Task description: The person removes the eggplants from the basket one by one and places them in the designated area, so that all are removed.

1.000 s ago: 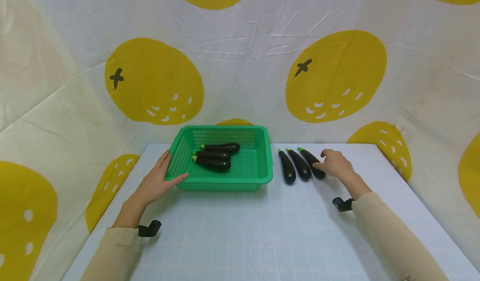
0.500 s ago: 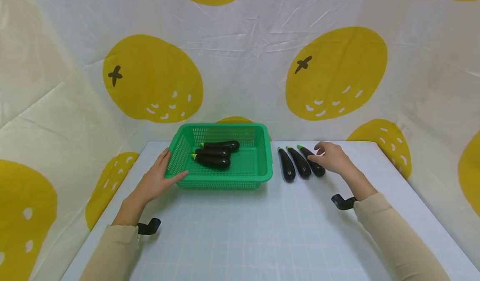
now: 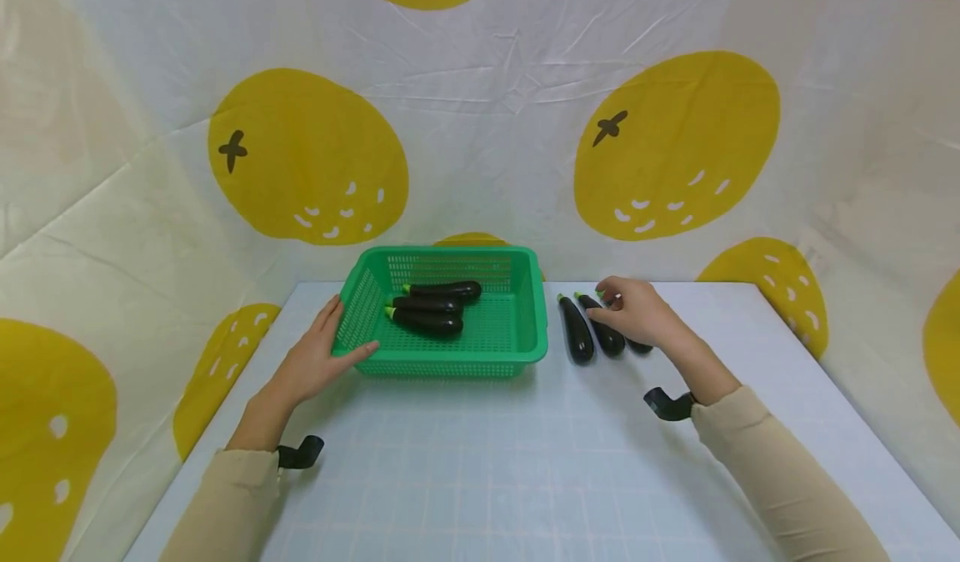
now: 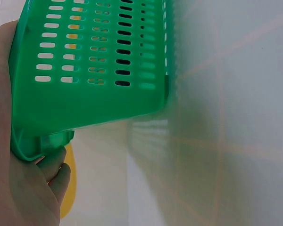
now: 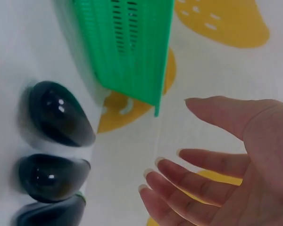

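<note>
A green plastic basket (image 3: 450, 362) stands at the back of the table, holding three dark eggplants (image 3: 426, 322) with green stems. My left hand (image 3: 311, 362) grips its near left corner, thumb over the front rim; the left wrist view shows fingers (image 4: 60, 181) bent under the rim. Three more eggplants (image 3: 576, 333) lie side by side to the right of the basket. Over the rightmost two hovers my right hand (image 3: 637, 310), partly covering them in the head view. In the right wrist view its fingers (image 5: 198, 183) are spread from the thumb, with nothing between them.
The white table (image 3: 465, 462) ends at a pale cloth backdrop (image 3: 487, 170) printed with big yellow fruit, which also rises on both sides. Each wrist wears a small black camera mount (image 3: 669, 405).
My right hand has shifted left, from beside the rightmost eggplant to above the right and middle ones. My left hand stays at the basket's corner. The eggplants have not moved.
</note>
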The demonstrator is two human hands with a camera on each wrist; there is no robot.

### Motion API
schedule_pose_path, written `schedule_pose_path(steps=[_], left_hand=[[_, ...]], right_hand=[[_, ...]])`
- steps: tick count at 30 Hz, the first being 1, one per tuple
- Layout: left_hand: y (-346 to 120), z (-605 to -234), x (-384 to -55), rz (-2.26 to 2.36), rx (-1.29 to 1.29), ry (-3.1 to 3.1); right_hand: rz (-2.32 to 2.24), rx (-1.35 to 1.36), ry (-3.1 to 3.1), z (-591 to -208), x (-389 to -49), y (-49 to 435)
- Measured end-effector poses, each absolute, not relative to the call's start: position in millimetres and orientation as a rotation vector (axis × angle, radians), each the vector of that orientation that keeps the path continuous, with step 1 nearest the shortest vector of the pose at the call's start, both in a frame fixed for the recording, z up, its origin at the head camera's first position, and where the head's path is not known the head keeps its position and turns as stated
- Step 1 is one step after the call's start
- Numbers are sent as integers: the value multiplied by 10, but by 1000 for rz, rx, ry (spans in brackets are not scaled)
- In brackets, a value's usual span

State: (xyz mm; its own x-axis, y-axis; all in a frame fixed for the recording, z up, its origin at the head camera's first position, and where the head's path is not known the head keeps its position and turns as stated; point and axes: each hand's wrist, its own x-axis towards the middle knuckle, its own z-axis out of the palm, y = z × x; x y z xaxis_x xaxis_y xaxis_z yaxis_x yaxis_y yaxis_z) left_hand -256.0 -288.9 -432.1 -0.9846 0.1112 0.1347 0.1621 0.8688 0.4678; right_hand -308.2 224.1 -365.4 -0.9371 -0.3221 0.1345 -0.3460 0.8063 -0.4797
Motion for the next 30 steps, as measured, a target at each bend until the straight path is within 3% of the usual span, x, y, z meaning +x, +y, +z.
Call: schedule_pose_path(steps=[30], left_hand=[[-2884,-4299,-2546,-740,-211,-2942]], right_hand=[[1047,1033,-2727,-3717,-3102,1701]])
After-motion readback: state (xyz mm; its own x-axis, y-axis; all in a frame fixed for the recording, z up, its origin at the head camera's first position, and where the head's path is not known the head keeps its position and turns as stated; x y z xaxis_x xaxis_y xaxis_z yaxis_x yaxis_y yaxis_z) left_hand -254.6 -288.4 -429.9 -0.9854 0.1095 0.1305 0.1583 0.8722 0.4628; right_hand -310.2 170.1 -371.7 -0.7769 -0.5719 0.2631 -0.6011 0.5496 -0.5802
